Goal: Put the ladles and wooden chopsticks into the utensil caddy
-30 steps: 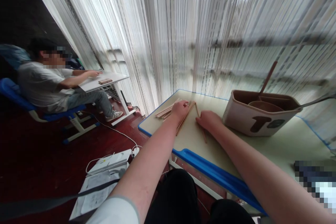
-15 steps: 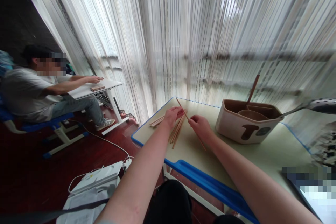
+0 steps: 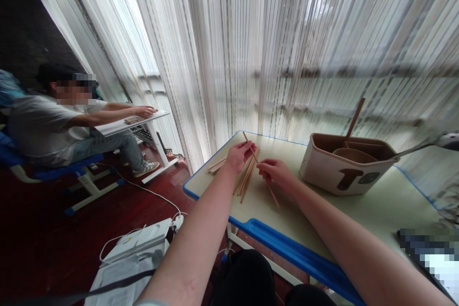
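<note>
Clock directions here run across the view, twelve toward the curtain. Over the cream, blue-edged counter, one slim stick slants from eleven o'clock down to five, passing through both hands. The left hand has its grip clamped on the stick near the upper end, fingertips closed; half a second ago those fingers were straighter and more spread. The right hand, at about four o'clock from the left, keeps its grip closed on the same stick partway down, its fingers now curled a little further beneath. A second ago the left hand was down at the pile and the stick sat lower, by the right hand.

The loose bunch lies on the counter at five to six o'clock from the left hand, fanned toward the near edge. More sticks lie at eight o'clock from that hand, partly hidden by the wrist. At three o'clock from the right hand stands a beige container, holding a round bowl, a brown rod and a metal-handled utensil.

At nine o'clock, a seated person has reached farther across a white table than before.
</note>
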The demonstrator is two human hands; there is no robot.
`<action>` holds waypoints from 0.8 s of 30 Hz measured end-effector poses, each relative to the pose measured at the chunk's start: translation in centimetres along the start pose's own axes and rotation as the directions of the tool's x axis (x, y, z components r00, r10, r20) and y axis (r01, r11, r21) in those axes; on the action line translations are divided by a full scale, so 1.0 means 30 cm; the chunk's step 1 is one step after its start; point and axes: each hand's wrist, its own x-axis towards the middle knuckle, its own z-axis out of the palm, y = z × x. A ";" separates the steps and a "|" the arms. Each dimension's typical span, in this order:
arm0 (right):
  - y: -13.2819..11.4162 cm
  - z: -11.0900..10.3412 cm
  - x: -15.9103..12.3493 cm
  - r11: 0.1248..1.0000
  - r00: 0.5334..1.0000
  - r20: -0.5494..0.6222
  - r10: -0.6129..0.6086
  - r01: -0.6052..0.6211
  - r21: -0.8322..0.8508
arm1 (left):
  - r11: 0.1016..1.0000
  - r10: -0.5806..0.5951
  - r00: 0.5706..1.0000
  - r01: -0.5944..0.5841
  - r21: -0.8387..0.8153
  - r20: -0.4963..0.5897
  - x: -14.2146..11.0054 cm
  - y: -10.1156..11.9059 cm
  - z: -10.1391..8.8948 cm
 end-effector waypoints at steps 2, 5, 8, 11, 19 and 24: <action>-0.003 -0.001 0.001 0.999 1.000 -0.007 0.014 -0.014 0.035 | 1.000 0.002 1.000 -0.002 0.015 -0.003 -0.001 -0.001 0.002; -0.007 -0.007 0.000 0.996 0.998 -0.007 0.059 -0.059 0.064 | 1.000 0.005 1.000 -0.005 0.023 -0.021 -0.004 0.000 0.005; -0.008 -0.017 -0.001 0.976 0.986 0.082 0.145 -0.156 0.149 | 1.000 -0.002 1.000 0.002 0.027 -0.021 -0.007 0.004 0.007; -0.009 -0.024 -0.002 0.948 0.970 0.167 0.175 -0.212 0.239 | 0.999 -0.022 1.000 0.022 0.027 -0.001 -0.012 0.011 0.009; -0.008 -0.027 0.004 0.928 0.971 0.161 0.174 -0.217 0.302 | 0.999 -0.043 0.999 0.043 -0.001 0.012 -0.015 0.014 0.004; -0.009 -0.035 0.000 0.920 0.965 0.186 0.183 -0.235 0.312 | 0.999 -0.027 1.000 0.028 0.019 -0.014 -0.004 0.007 -0.003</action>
